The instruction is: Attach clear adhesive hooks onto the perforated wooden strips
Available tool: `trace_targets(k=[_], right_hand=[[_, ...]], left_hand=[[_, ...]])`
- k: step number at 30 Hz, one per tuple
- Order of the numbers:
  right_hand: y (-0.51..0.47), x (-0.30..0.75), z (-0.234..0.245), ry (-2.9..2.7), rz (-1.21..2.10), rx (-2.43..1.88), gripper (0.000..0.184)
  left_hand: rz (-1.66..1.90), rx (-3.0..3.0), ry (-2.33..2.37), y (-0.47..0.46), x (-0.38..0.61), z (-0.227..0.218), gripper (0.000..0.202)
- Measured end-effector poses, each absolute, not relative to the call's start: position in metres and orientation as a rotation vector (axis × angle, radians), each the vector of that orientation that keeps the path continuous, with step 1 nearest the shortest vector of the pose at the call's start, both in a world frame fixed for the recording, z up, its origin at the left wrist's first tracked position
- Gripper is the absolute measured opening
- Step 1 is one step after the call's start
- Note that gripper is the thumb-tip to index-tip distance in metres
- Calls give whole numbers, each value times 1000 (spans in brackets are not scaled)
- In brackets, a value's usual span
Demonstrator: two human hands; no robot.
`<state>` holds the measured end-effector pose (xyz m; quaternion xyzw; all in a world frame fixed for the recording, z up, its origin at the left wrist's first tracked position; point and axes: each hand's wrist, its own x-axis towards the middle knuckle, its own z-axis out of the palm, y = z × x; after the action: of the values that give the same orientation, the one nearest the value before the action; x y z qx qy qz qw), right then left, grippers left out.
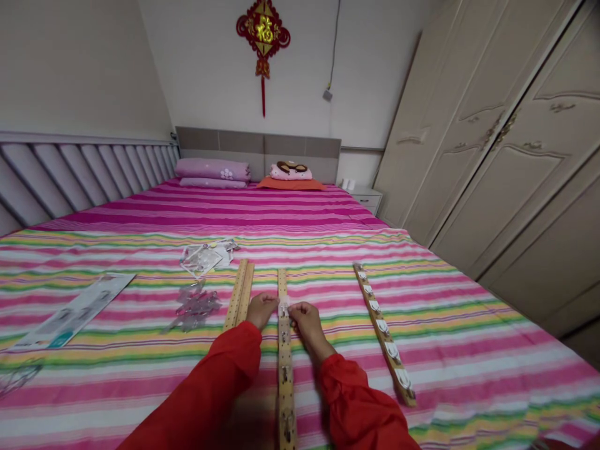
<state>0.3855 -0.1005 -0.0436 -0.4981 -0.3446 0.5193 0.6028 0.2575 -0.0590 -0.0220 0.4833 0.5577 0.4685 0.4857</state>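
A wooden strip with small holes [282,281] lies lengthwise in front of me, with several metal hooks on clear backings along its nearer part. At its upper middle is a clear-backed hook [283,309]. My left hand [262,310] pinches the left edge of that hook, fingers closed. From the other side my right hand [307,322] is closed at the right edge of the same hook. Just left of my left hand lie wooden strips without hooks [239,292]. To the right rests another wooden strip [389,337] carrying several white hooks.
Striped cloth [445,350] covers the bed. At left lie a pile of clear hook backings [197,306], clear packets [204,257], a long hook package [77,310] and thin wire-like pieces [21,375]. Folded bedding [213,169] sits by the headboard; a wardrobe [497,162] stands right.
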Motion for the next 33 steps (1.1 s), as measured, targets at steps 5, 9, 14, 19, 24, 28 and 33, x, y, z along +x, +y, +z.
trace_targets(k=[5, 9, 14, 19, 24, 28, 33], right_hand=[[-97, 385, -49, -812, 1186, -1175, 15], [-95, 385, -51, -815, 1169, -1186, 14], [-94, 384, -53, -819, 1147, -1193, 13], [-93, 384, -55, -817, 1130, -1210, 14], [-94, 384, -55, -822, 1113, -1226, 14], [-93, 383, -55, -819, 1104, -1235, 14], [-92, 382, -58, -790, 1124, -1243, 18]], left_hand=[[1119, 1218, 1408, -52, 257, -34, 11], [1091, 1249, 1446, -48, 256, -39, 11], [1049, 1278, 1502, -46, 256, -43, 11], [1017, 1313, 1567, -45, 256, -45, 11], [997, 1334, 1615, -46, 257, -45, 11], [977, 1326, 1644, -45, 258, -45, 11], [940, 1328, 1650, -41, 261, -48, 11]])
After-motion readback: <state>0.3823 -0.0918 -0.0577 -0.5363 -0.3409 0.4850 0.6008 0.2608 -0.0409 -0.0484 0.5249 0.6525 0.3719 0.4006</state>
